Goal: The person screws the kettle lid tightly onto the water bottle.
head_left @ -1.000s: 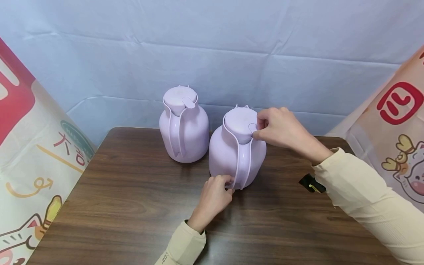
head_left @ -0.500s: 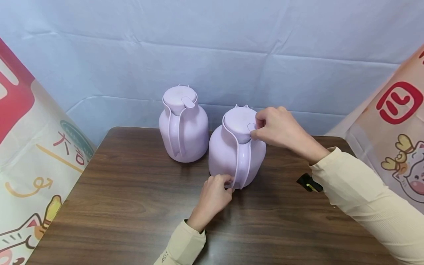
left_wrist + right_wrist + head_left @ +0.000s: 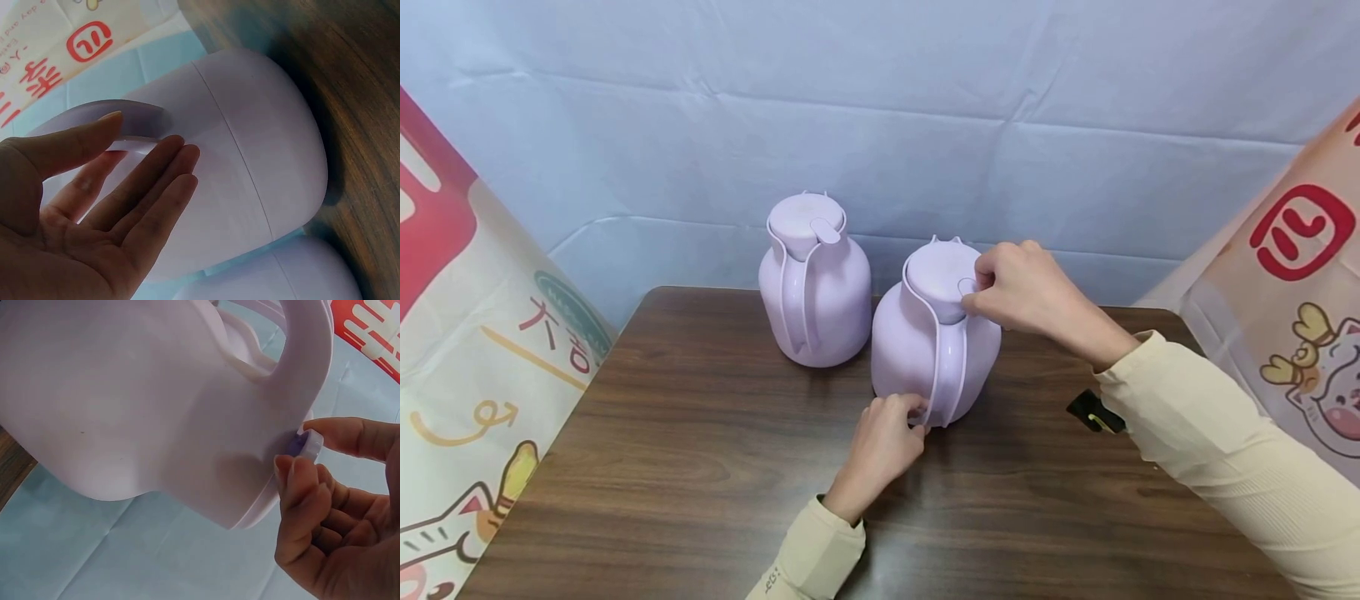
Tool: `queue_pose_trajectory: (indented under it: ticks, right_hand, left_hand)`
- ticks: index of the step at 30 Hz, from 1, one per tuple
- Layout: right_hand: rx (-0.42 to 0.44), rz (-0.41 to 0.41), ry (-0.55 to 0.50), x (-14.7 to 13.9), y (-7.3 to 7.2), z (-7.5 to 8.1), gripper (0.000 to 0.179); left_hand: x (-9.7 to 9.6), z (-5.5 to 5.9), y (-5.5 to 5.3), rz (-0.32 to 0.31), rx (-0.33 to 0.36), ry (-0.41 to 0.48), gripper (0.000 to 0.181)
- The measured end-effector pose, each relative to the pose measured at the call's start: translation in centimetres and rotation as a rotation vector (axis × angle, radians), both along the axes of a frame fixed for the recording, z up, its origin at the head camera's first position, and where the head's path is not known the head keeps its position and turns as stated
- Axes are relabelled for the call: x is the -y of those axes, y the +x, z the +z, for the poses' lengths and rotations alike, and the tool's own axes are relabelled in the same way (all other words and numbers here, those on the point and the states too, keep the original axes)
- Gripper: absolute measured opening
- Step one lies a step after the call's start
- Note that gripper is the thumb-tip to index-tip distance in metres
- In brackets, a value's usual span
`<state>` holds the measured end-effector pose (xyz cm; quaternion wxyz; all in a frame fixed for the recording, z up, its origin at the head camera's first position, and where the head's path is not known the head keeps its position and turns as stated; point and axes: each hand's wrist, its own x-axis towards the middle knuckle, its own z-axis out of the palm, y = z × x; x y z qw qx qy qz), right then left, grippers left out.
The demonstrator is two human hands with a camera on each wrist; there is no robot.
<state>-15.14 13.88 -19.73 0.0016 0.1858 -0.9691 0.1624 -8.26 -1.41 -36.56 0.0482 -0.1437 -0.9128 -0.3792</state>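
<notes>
Two lilac vacuum jugs stand upright on the wooden table, the right jug [image 3: 898, 354] nearer to me than the left jug [image 3: 838, 304]. My left hand [image 3: 886, 437] pinches the lower end of the right jug's handle [image 3: 951, 367] between thumb and index finger. In the left wrist view, the other fingers of that hand stretch along the jug's body [image 3: 194, 219]. Up at the lid [image 3: 942, 271], my right hand [image 3: 1026, 287] pinches the small lid tab [image 3: 312, 445], which sticks out past the rim in the right wrist view. The lid sits in the jug's mouth.
A small black object [image 3: 1093, 411] with a yellow-green mark shows beside my right sleeve. Behind the table [image 3: 715, 467] hangs a pale blue cloth [image 3: 880, 108]. Printed panels flank it, a left panel [image 3: 467, 358] and a right panel [image 3: 1240, 275].
My right hand and forearm have shifted slightly left, with the fingers still on the lid tab. The left hand and both jugs hold their places.
</notes>
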Motion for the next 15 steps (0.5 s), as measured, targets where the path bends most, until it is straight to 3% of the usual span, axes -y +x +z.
queue_pose_trajectory:
  ticks: [15]
  right_hand:
    - [0.005, 0.007, 0.008, 0.24, 0.01, 0.06, 0.023]
  left_hand:
    - [-0.01, -0.06, 0.03, -0.001, 0.009, 0.003, 0.024]
